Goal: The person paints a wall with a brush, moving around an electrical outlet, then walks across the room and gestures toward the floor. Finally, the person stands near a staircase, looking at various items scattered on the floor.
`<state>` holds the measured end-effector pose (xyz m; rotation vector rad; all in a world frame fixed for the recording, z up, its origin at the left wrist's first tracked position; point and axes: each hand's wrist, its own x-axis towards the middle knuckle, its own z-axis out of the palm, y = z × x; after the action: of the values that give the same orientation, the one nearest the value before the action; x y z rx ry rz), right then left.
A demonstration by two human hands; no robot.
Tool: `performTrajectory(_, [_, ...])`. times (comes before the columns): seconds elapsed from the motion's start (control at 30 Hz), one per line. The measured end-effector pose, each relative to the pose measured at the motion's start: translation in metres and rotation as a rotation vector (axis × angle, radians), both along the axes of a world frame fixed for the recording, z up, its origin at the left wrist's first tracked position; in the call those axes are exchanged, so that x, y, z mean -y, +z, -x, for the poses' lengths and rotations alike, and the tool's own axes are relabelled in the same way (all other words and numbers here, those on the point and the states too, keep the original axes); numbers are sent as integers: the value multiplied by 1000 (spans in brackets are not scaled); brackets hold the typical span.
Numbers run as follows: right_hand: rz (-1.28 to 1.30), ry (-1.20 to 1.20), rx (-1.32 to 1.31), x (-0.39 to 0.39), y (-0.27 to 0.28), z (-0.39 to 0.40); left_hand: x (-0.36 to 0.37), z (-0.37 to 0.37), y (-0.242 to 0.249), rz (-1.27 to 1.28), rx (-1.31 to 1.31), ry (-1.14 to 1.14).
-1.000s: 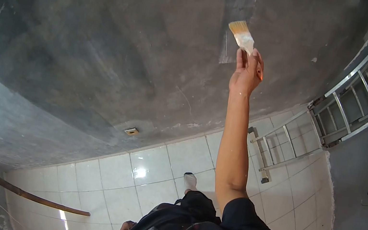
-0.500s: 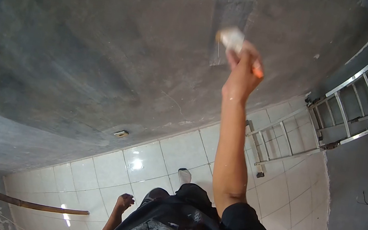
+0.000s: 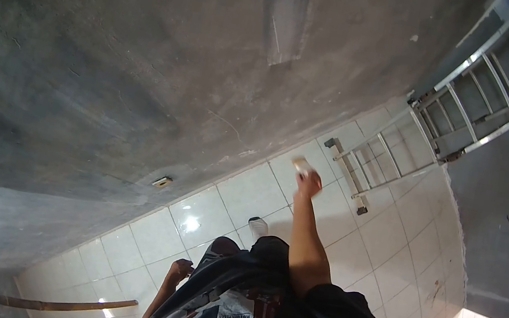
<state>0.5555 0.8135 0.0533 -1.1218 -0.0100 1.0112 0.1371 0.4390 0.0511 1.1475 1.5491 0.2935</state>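
My right hand (image 3: pixel 309 184) is closed round a paintbrush (image 3: pixel 302 165), slightly blurred. Its pale band and tan tip stick out past my fingers, over the tiled floor and apart from the wall. Most of its handle is hidden in my grip. Low at my left side, my left hand (image 3: pixel 181 269) hangs near my dark trousers with its fingers curled. Whether anything is inside it does not show. The grey wall (image 3: pixel 150 60) in front of me has a lighter strip (image 3: pixel 288 26) running down its upper part.
On the right an aluminium ladder (image 3: pixel 460 116) leans, its foot section (image 3: pixel 375 159) by the tiles. A small socket box (image 3: pixel 161 182) sits low on the wall. At lower left lies a bamboo pole (image 3: pixel 51 305). White floor tiles (image 3: pixel 249 188) run along the wall's base.
My right hand has come down and back from the lighter strip on the wall, bringing the paintbrush over the floor. The view has shifted slightly; my left hand stays low.
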Motion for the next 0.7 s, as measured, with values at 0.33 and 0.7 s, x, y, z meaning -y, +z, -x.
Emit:
performTrajectory(0.33, [1021, -270, 328, 406, -7, -196, 27, 52, 6, 330, -85, -22])
performTrajectory(0.7, [955, -493, -12, 653, 35, -103, -81, 3, -66, -177, -313, -749])
